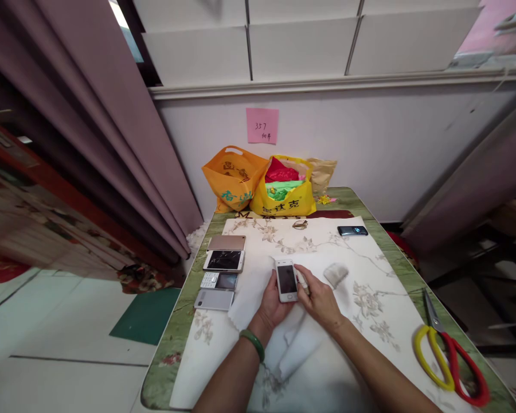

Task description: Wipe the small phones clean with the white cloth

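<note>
Left hand (276, 304) holds white phone (286, 280), screen up, mid-frame. Right hand (321, 295) at phone's right edge, fingers on small white item (302, 280), can't tell what. Rumpled white cloth (298, 347) under hands, lower center. 4 phones (221, 280) lined up left of center. Black phone (352, 230) right of center. Scissors (437, 328), yellow and red handles, lower right. Orange bag (241, 179), yellow bag (286, 205) upper center, pink note (262, 127) above.

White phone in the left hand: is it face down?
No, the white phone lies in the left hand with its screen up.

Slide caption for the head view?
Left hand holding a white phone, right hand at its edge, four other phones lined up leftward.
</note>
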Demonstrator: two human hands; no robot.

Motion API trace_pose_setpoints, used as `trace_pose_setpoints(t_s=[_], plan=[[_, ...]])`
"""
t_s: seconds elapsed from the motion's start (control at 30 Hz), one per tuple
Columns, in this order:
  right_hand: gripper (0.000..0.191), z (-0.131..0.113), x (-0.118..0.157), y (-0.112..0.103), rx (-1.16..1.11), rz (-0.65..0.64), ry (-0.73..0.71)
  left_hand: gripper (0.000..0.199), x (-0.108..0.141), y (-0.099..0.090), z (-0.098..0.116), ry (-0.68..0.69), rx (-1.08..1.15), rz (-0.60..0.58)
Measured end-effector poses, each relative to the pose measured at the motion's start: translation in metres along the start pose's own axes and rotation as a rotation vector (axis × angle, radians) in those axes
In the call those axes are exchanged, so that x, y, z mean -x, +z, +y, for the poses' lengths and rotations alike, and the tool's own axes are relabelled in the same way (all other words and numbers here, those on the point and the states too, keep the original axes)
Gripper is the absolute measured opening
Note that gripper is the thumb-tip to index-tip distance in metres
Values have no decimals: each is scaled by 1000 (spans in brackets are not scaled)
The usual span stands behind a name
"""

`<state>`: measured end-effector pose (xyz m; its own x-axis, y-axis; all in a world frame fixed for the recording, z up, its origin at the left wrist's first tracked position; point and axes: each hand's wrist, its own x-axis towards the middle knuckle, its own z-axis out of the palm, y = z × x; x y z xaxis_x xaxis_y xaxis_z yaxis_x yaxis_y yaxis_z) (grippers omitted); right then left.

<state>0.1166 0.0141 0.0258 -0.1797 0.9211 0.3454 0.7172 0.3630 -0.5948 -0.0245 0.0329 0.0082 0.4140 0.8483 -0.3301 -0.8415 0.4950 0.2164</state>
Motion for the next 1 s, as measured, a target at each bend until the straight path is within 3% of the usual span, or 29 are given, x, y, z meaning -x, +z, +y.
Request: trace_pose_setpoints(t_s=[0.37,0.47,0.57,0.67,0.73,0.83,1.0], plan=[[43,0,4,-1,-46,-2,-20,34,-4,-8,0,11,-7,20],[36,1,7,-2,-68,-18,20,35,-4,-8,0,24,2,-5],[42,1,2,-5,-99,7,83,40,-3,-9,0,6,-10,-36],[52,7,-21,-13,-140,137,193,51,-1,-10,2,-38,-78,-62],[44,16,-45,-16,-174,210,230,54,0,-10,3,-35,-120,-39],[31,34,-85,-11,-220,204,175,52,2,-9,3,-19,-139,-7],[23,54,-134,17,-5,108,210,52,2,-9,3,-15,-152,29]])
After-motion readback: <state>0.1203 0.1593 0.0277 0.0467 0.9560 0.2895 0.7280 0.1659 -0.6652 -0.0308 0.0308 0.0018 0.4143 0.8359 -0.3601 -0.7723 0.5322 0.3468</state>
